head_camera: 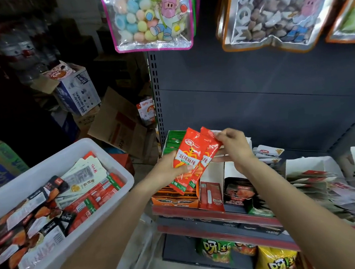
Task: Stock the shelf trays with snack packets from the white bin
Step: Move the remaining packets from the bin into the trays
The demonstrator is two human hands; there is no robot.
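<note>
Left hand (168, 170) grips glossy red-orange snack packets (192, 157) while right hand (234, 145) pinches their top corner above the cardboard shelf trays (210, 175); next, probably, lowering them into a matching tray.

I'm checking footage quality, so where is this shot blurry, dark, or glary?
Head view: dark, murky back left; glare on the hanging candy bags; right hand slightly motion-blurred on the red packets; shelf packets at the right edge smeared; wide-angle bending at the borders.

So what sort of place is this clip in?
Most likely a small grocery or snack shop: a dark metal shelving unit holds cardboard display trays of packets, clear hanging candy bags above, and stock cartons piled behind a white plastic bin.
</note>
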